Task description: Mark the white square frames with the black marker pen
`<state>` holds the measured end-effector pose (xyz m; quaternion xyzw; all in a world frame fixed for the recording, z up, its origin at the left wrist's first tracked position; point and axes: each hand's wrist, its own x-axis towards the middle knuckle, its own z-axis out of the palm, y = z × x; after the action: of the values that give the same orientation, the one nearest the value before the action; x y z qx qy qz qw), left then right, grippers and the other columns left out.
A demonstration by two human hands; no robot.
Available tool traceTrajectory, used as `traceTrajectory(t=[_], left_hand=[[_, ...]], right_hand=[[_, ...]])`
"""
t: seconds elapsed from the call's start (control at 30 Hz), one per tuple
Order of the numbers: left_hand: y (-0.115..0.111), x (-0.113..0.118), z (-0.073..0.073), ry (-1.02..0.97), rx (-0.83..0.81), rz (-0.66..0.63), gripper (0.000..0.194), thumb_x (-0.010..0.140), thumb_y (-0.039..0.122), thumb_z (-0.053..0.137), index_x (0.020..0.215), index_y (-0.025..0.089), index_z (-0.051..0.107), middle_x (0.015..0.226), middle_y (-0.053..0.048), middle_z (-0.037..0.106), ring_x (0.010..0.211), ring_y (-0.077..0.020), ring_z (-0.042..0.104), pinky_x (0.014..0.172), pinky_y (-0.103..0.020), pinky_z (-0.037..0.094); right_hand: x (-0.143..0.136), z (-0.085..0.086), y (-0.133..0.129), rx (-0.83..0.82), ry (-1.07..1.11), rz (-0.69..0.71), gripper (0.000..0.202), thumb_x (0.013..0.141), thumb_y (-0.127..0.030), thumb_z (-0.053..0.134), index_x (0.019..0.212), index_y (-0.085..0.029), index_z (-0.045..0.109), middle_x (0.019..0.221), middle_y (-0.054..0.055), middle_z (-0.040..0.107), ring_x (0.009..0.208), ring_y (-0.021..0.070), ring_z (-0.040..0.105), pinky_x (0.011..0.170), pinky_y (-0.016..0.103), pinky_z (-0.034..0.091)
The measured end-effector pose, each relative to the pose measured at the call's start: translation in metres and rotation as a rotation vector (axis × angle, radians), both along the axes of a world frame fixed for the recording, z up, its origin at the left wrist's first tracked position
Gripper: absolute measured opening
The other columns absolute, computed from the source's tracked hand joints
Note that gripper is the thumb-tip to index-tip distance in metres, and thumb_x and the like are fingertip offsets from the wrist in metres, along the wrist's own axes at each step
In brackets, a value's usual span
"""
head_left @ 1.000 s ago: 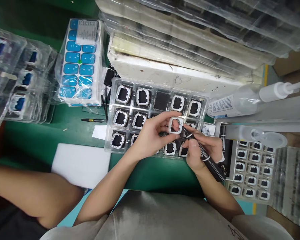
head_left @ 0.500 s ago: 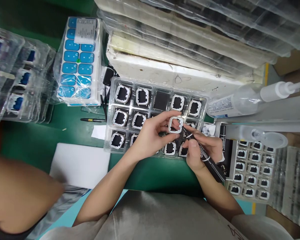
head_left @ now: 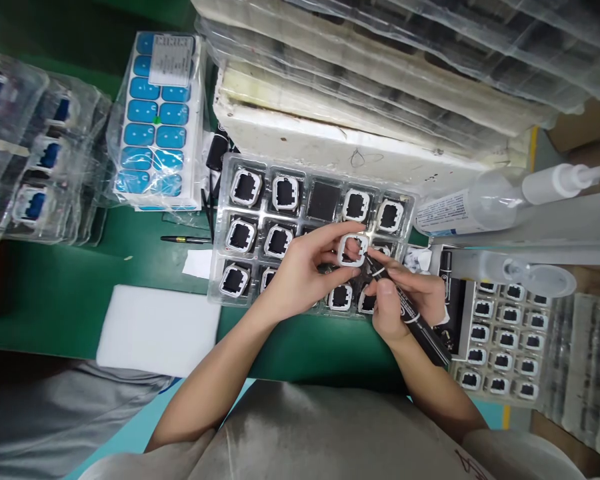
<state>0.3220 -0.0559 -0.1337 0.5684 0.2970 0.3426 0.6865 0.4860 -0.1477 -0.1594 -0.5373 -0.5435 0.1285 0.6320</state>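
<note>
My left hand [head_left: 307, 270] pinches a small white rounded-square frame [head_left: 345, 251] by its edges, above a clear plastic tray [head_left: 267, 223]. In my right hand [head_left: 405, 303] is a black marker pen [head_left: 420, 330], gripped like a writing tool. The marker's tip lies at the right side of the frame; whether it touches cannot be made out. Similar white frames with black centres, such as this one [head_left: 246, 187], sit in the tray's compartments. One top-row compartment shows only a dark square [head_left: 323, 201]. My hands hide some middle compartments.
Behind the tray lies a white foam block [head_left: 300, 140] under stacked trays. Blue bagged parts [head_left: 155, 133] and a pen [head_left: 185, 239] are left, with a white pad [head_left: 160, 330]. A pump bottle [head_left: 480, 203] and another filled tray [head_left: 503, 340] are right. Someone's grey-clothed leg [head_left: 65, 413] shows lower left.
Another person's arm at the lower left has left the view, uncovering the white pad and grey clothing. My hands, the frame and the marker look almost unmoved.
</note>
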Motion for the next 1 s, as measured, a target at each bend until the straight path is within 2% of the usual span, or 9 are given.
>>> traceTrajectory(t=[0.17, 0.3, 0.53, 0.73, 0.87, 1.0], left_hand=[[-0.0004, 0.0005, -0.0012, -0.01, 0.001, 0.023, 0.051, 0.09, 0.016, 0.083, 0.139, 0.026, 0.072, 0.121, -0.008, 0.072, 0.107, -0.0205, 0.075, 0.095, -0.035, 0.067], [-0.001, 0.0009, 0.0006, -0.005, -0.032, 0.014, 0.053, 0.089, 0.014, 0.083, 0.14, 0.024, 0.071, 0.116, -0.008, 0.077, 0.106, -0.0215, 0.077, 0.098, -0.037, 0.067], [-0.001, 0.0006, 0.0024, -0.007, -0.02, 0.021, 0.052, 0.089, 0.012, 0.082, 0.139, 0.023, 0.071, 0.112, -0.006, 0.077, 0.105, -0.02, 0.076, 0.099, -0.035, 0.067], [-0.0009, 0.0009, -0.0002, -0.013, 0.015, 0.019, 0.053, 0.09, 0.011, 0.081, 0.14, 0.024, 0.07, 0.108, -0.005, 0.075, 0.101, -0.0194, 0.075, 0.095, -0.035, 0.067], [-0.0008, 0.0011, -0.0019, -0.018, 0.033, 0.017, 0.053, 0.09, 0.01, 0.08, 0.14, 0.025, 0.069, 0.107, -0.005, 0.075, 0.1, -0.0188, 0.075, 0.094, -0.034, 0.068], [-0.0006, 0.001, -0.0019, -0.012, 0.055, 0.02, 0.053, 0.09, 0.01, 0.079, 0.14, 0.024, 0.069, 0.106, -0.005, 0.075, 0.1, -0.019, 0.075, 0.093, -0.034, 0.069]], right_hand=[[-0.0012, 0.0047, 0.0033, 0.025, 0.012, 0.034, 0.026, 0.097, -0.023, 0.076, 0.12, -0.027, 0.065, 0.079, -0.003, 0.074, 0.099, 0.0294, 0.085, 0.09, 0.059, 0.073], [-0.0011, 0.0035, 0.003, 0.036, 0.005, 0.022, 0.028, 0.096, -0.023, 0.077, 0.121, -0.028, 0.064, 0.081, -0.003, 0.074, 0.098, 0.0295, 0.085, 0.09, 0.06, 0.073], [0.0002, 0.0017, 0.0032, 0.047, 0.002, 0.036, 0.028, 0.095, -0.021, 0.077, 0.12, -0.026, 0.066, 0.077, -0.003, 0.073, 0.101, 0.0314, 0.085, 0.09, 0.06, 0.074], [-0.0004, 0.0051, -0.0009, -0.028, 0.026, 0.014, 0.024, 0.095, -0.026, 0.08, 0.115, -0.026, 0.066, 0.089, 0.003, 0.079, 0.106, 0.0336, 0.084, 0.084, 0.056, 0.075], [-0.0014, 0.0093, -0.0022, -0.072, 0.038, 0.027, 0.012, 0.098, -0.026, 0.077, 0.104, -0.024, 0.066, 0.09, 0.005, 0.08, 0.106, 0.0348, 0.084, 0.08, 0.054, 0.074], [-0.0026, 0.0092, 0.0007, -0.033, 0.015, 0.009, 0.019, 0.099, -0.027, 0.077, 0.114, -0.026, 0.065, 0.091, 0.003, 0.081, 0.105, 0.0327, 0.085, 0.082, 0.053, 0.074]])
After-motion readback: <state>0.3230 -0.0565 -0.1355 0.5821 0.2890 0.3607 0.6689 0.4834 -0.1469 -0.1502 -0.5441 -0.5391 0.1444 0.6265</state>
